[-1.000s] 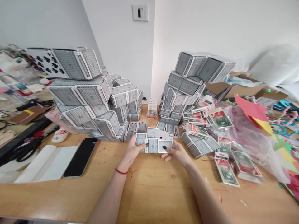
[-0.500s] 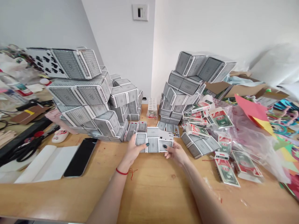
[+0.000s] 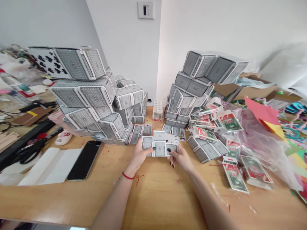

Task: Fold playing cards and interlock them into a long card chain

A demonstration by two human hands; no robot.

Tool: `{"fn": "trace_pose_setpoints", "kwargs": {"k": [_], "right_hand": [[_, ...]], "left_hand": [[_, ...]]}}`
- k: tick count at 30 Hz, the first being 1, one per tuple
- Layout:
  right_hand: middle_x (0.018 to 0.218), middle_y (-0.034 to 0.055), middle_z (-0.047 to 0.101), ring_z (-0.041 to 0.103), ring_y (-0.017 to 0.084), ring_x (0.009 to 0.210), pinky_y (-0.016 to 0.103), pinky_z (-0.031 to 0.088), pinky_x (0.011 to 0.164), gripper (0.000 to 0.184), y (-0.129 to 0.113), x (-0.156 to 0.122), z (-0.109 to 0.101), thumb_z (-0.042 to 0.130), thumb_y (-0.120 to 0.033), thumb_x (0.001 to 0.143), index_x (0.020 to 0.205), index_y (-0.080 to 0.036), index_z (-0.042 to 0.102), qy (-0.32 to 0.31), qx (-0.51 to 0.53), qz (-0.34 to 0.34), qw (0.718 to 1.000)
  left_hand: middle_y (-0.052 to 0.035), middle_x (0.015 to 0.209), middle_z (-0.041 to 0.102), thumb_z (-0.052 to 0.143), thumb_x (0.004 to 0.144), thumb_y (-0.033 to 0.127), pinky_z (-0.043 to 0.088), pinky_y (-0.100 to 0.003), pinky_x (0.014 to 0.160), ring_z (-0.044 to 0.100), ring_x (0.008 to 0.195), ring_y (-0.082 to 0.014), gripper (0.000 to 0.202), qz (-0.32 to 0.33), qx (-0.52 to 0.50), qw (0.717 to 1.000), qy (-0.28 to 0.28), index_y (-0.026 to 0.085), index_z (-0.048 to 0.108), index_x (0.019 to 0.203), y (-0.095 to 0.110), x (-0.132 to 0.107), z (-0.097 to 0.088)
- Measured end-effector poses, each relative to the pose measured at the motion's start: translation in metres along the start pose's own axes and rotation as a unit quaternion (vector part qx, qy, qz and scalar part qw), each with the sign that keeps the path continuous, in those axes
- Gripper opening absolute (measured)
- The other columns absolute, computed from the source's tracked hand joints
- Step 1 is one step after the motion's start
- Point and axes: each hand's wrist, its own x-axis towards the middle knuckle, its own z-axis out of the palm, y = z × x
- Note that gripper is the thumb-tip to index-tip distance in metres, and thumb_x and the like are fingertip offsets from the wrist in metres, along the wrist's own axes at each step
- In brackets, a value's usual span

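Between my hands are several playing cards, most with grey patterned backs showing and one face-up at the upper right. My left hand grips their left side, thumb on top. At the right side, my right hand pinches a card under its thumb, other fingers curled beneath. Just beyond lie more cards on the table, some grey-backed and some edged in red hearts. Blocks folded from cards form a tall stack on the left and another on the right.
Red-and-green card boxes spill over the right side beside a clear plastic bag. A low card block sits near my right hand. On the left are a black phone, white paper and black scissors.
The view has shifted slightly. Both hands and the held cards appear a little further right, and the fingers of my right hand have shifted beneath the cards.
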Motion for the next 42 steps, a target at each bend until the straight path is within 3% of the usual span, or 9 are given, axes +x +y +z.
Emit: {"fn": "trace_pose_setpoints", "kwargs": {"k": [4, 10, 15, 19, 27, 32, 42], "right_hand": [[0.049, -0.0056, 0.057, 0.048, 0.009, 0.03, 0.018, 0.036, 0.026, 0.031, 0.0, 0.0, 0.003, 0.053, -0.044, 0.074, 0.072, -0.021, 0.033, -0.004, -0.023, 0.009, 1.0], [0.047, -0.0062, 0.054, 0.043, 0.007, 0.028, 0.017, 0.03, 0.026, 0.031, -0.006, 0.0, -0.003, 0.049, -0.047, 0.075, 0.069, -0.021, 0.033, 0.003, -0.069, 0.003, 0.998], [0.043, -0.0096, 0.045, 0.033, 0.004, 0.026, 0.016, 0.023, 0.026, 0.032, -0.004, -0.001, 0.0, 0.046, -0.049, 0.076, 0.07, -0.021, 0.033, 0.019, -0.11, -0.007, 0.994], [0.043, -0.0112, 0.037, 0.03, 0.004, 0.031, 0.015, 0.025, 0.03, 0.031, -0.005, -0.002, 0.002, 0.044, -0.049, 0.077, 0.071, -0.021, 0.033, 0.033, -0.118, -0.02, 0.992], [0.044, -0.0103, 0.042, 0.034, 0.005, 0.029, 0.016, 0.027, 0.03, 0.03, -0.008, -0.007, 0.003, 0.041, -0.05, 0.079, 0.073, -0.022, 0.032, 0.026, -0.137, -0.018, 0.99], [0.041, -0.0099, 0.046, 0.033, 0.006, 0.024, 0.015, 0.019, 0.026, 0.029, -0.008, -0.007, 0.006, 0.036, -0.05, 0.081, 0.077, -0.022, 0.032, 0.013, -0.158, 0.006, 0.987], [0.042, -0.0129, 0.033, 0.028, 0.005, 0.028, 0.016, 0.021, 0.028, 0.03, -0.012, -0.007, 0.009, 0.05, -0.047, 0.076, 0.084, -0.021, 0.036, 0.02, -0.131, -0.027, 0.991]], "left_hand": [[-0.004, 0.096, 0.062, 0.067, 0.059, 0.023, 0.044, -0.032, 0.08, 0.057, 0.089, -0.0191, 0.049, -0.005, 0.009, 1.0, -0.014, 0.017, 0.049, 0.104, 0.002, -0.002, 0.001], [-0.0045, 0.104, 0.059, 0.061, 0.061, 0.014, 0.04, -0.033, 0.086, 0.053, 0.098, -0.0198, 0.048, -0.027, -0.019, 0.996, -0.083, 0.017, 0.047, 0.107, 0.004, -0.001, -0.003], [-0.0029, 0.104, 0.059, 0.06, 0.061, 0.014, 0.039, -0.032, 0.086, 0.053, 0.098, -0.0194, 0.049, -0.024, -0.015, 0.997, -0.07, 0.019, 0.046, 0.107, 0.007, -0.004, 0.001], [-0.0022, 0.102, 0.06, 0.061, 0.06, 0.014, 0.039, -0.032, 0.087, 0.053, 0.097, -0.0187, 0.049, -0.013, -0.01, 0.998, -0.062, 0.019, 0.046, 0.107, 0.011, -0.007, 0.005], [-0.0042, 0.102, 0.059, 0.066, 0.06, 0.021, 0.041, -0.034, 0.086, 0.054, 0.097, -0.0202, 0.05, 0.014, 0.02, 0.999, -0.035, 0.018, 0.048, 0.106, 0.011, -0.008, 0.008], [-0.0042, 0.099, 0.06, 0.068, 0.057, 0.02, 0.043, -0.033, 0.083, 0.056, 0.093, -0.02, 0.05, 0.016, 0.047, 0.999, 0.003, 0.018, 0.05, 0.104, 0.005, -0.008, 0.01], [-0.0048, 0.104, 0.058, 0.066, 0.06, 0.021, 0.042, -0.032, 0.085, 0.054, 0.095, -0.0188, 0.051, 0.023, 0.035, 0.999, -0.016, 0.018, 0.047, 0.108, 0.004, -0.01, 0.011]]}}
